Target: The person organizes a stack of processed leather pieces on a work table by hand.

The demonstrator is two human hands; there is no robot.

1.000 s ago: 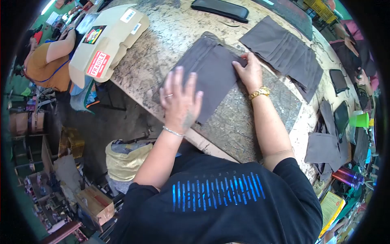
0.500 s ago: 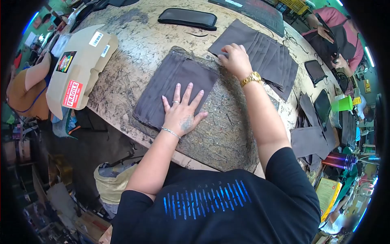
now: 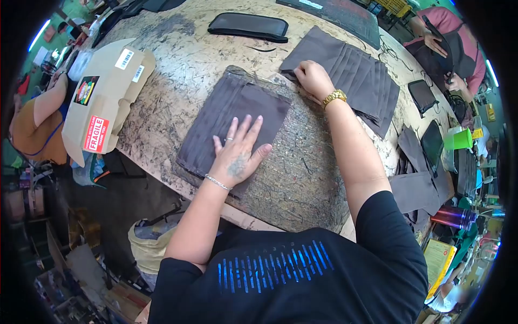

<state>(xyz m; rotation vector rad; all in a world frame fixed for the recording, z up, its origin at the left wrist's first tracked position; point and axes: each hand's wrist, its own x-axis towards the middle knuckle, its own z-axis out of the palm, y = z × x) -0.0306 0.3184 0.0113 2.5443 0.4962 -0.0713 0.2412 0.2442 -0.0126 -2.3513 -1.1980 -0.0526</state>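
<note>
Left fingers [image 3: 253, 130]: spread flat, grasping nothing.
Right fingers [image 3: 301, 70]: curled; any grip, I cannot tell.
Left sheet stack [image 3: 220, 114]: under left fingers.
Fanned sheet stack [image 3: 353, 71]: at right fingers.
Handling: likely light, limp; I'd pinch edges.

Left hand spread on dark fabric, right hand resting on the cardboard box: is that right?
The right hand isn't on the cardboard box: the head view shows it at the fanned fabric pieces. The left hand is spread on dark fabric.

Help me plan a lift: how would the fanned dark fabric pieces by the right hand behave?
The fanned fabric pieces look thin, so probably light and floppy. Overlapping in a loose fan, they might slide apart if pushed.
</note>
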